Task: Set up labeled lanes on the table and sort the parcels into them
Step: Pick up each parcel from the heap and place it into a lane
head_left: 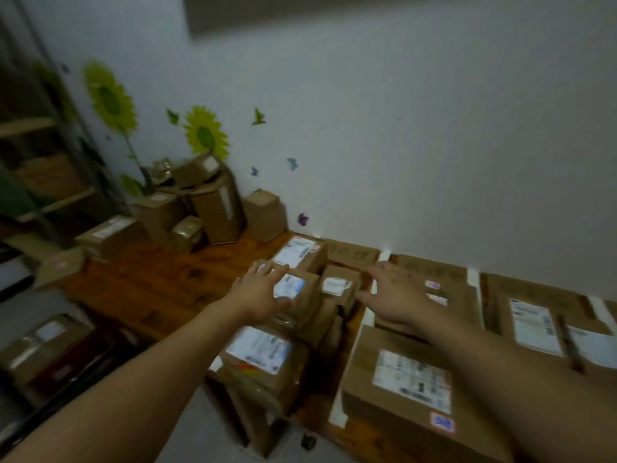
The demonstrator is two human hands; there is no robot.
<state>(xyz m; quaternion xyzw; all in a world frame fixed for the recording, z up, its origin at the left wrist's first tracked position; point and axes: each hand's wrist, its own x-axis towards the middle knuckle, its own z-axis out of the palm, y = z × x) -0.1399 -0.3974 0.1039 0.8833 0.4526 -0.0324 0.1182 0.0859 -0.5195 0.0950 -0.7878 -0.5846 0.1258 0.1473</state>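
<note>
Brown cardboard parcels with white shipping labels lie in rows on the wooden table (pixel 160 282), split by white tape strips (pixel 365 319). My left hand (pixel 262 289) rests with spread fingers on the near left side of a small labeled parcel (pixel 300 290) in the left row. My right hand (pixel 395 297) hovers with straight fingers just right of a tiny parcel (pixel 339 285), over the neighbouring row. A bigger parcel (pixel 263 359) sits nearest me in the left row. A large box (pixel 410 382) lies under my right forearm.
A loose pile of unsorted boxes (pixel 213 202) stands at the table's far left against the wall with sunflower stickers. More labeled boxes (pixel 534 322) fill the right side. A shelf (pixel 43 182) is at far left, and a box (pixel 40 342) sits low beside the table.
</note>
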